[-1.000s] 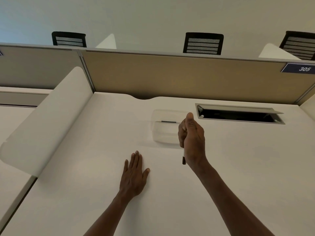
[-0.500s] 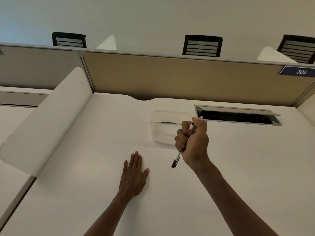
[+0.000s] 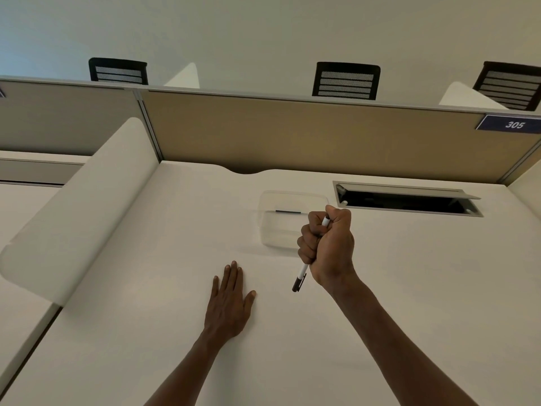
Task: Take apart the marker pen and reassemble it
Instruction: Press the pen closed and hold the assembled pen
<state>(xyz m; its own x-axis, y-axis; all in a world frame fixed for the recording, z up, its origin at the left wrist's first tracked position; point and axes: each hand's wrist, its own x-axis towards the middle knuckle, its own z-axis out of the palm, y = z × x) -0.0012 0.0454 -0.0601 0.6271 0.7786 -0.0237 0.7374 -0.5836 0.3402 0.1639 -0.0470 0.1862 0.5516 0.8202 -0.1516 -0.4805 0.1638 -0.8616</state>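
My right hand (image 3: 329, 249) is closed in a fist around a white marker pen (image 3: 301, 273), held above the desk. The pen's black capped end with a clip points down and to the left below the fist; its white rear end sticks out above my fingers. My left hand (image 3: 229, 300) lies flat on the white desk (image 3: 146, 317), palm down, fingers together, holding nothing, to the left of the pen. A clear plastic container (image 3: 288, 219) sits just behind my right hand, with a thin dark piece (image 3: 288, 212) lying in it.
An open cable hatch (image 3: 407, 200) is set into the desk at the back right. A tan partition (image 3: 292, 133) bearing a "305" plate (image 3: 513, 124) closes the back. A white curved divider (image 3: 76, 206) bounds the left side. Black chairs stand beyond.
My right hand drew back from the container and turned into a fist, so the pen now shows tilted with its black cap low and left. My left hand stayed flat.
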